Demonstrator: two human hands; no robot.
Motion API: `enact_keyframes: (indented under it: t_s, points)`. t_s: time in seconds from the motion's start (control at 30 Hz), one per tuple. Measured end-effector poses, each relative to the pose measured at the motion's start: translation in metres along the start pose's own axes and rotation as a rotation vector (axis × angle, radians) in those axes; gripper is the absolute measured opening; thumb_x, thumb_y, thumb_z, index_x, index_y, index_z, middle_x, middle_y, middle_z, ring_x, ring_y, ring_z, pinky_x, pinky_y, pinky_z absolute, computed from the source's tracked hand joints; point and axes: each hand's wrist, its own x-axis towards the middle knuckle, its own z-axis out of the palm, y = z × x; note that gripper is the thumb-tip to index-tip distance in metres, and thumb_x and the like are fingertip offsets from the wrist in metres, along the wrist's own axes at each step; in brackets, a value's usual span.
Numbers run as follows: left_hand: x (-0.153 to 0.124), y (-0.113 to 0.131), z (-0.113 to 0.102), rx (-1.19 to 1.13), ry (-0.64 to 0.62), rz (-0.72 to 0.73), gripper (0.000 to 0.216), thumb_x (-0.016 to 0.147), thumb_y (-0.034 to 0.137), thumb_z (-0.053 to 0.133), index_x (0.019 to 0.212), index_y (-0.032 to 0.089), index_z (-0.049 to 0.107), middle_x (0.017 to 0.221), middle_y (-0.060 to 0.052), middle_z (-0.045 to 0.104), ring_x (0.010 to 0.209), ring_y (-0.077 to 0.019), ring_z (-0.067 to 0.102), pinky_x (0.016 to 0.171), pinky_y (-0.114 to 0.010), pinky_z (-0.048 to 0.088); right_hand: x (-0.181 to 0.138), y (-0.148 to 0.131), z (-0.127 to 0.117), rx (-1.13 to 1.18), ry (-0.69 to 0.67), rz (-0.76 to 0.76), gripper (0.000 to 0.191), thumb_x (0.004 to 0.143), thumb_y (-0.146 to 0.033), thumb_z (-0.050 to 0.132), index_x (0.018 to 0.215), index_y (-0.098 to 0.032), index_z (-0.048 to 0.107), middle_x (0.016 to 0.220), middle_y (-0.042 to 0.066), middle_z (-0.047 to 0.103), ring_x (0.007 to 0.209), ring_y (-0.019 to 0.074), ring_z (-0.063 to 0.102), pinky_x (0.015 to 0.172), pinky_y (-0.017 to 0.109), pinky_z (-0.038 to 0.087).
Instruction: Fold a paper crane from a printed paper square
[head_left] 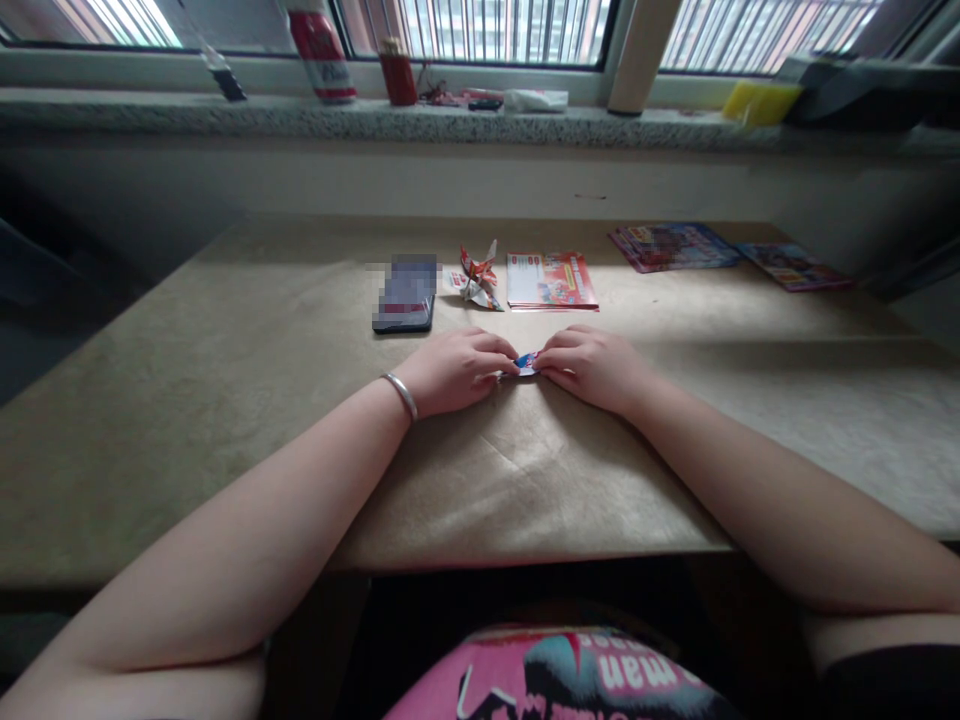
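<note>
Between my two hands lies a small folded piece of printed paper (527, 364), blue and white with some pink, low on the table. My left hand (466, 368), with a silver bangle at the wrist, pinches its left end. The fingers of my right hand (589, 366) are closed on its right end. Most of the paper's edges are hidden under the fingertips. Just beyond the hands stands a folded paper figure (480, 275) in red, white and orange, with pointed tips. To its right is a stack of red and white printed sheets (553, 281).
A dark phone (406, 293) lies left of the paper figure. Colourful printed sheets (675, 246) and another bundle (795, 266) lie at the far right of the table (187, 430). On the windowsill stand a red-and-white can (321, 55), a red container (398, 75) and a yellow object (761, 102).
</note>
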Motion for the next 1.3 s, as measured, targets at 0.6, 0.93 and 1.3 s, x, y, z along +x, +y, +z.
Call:
enact_keyframes:
  t_s: [0.6, 0.93, 1.3]
  points:
    - [-0.002, -0.004, -0.01, 0.076, -0.049, 0.129, 0.028, 0.091, 0.022, 0.05, 0.106, 0.028, 0.073, 0.108, 0.002, 0.074, 0.094, -0.0155, 0.067, 0.084, -0.029, 0.053, -0.002, 0.005, 0.001, 0.025, 0.017, -0.045, 0.023, 0.091, -0.025, 0.052, 0.094, -0.022, 0.075, 0.104, 0.006, 0.071, 0.091, 0.019, 0.062, 0.079, 0.031, 0.048]
    - [0.002, 0.007, -0.006, 0.152, 0.035, 0.043, 0.021, 0.09, 0.022, 0.052, 0.096, 0.022, 0.072, 0.102, -0.002, 0.074, 0.09, -0.0158, 0.066, 0.081, -0.03, 0.051, -0.002, 0.006, 0.004, 0.184, 0.033, 0.064, 0.021, 0.089, -0.028, 0.057, 0.095, -0.024, 0.077, 0.102, 0.006, 0.072, 0.092, 0.0194, 0.063, 0.085, 0.034, 0.049]
    - [0.005, 0.015, 0.002, 0.263, -0.017, -0.001, 0.031, 0.094, 0.027, 0.046, 0.117, 0.027, 0.067, 0.102, -0.006, 0.069, 0.089, -0.0201, 0.063, 0.076, -0.034, 0.049, 0.003, -0.005, 0.006, 0.313, 0.072, 0.318, 0.019, 0.084, -0.024, 0.062, 0.096, -0.021, 0.076, 0.084, 0.004, 0.069, 0.065, 0.0123, 0.059, 0.066, 0.027, 0.047]
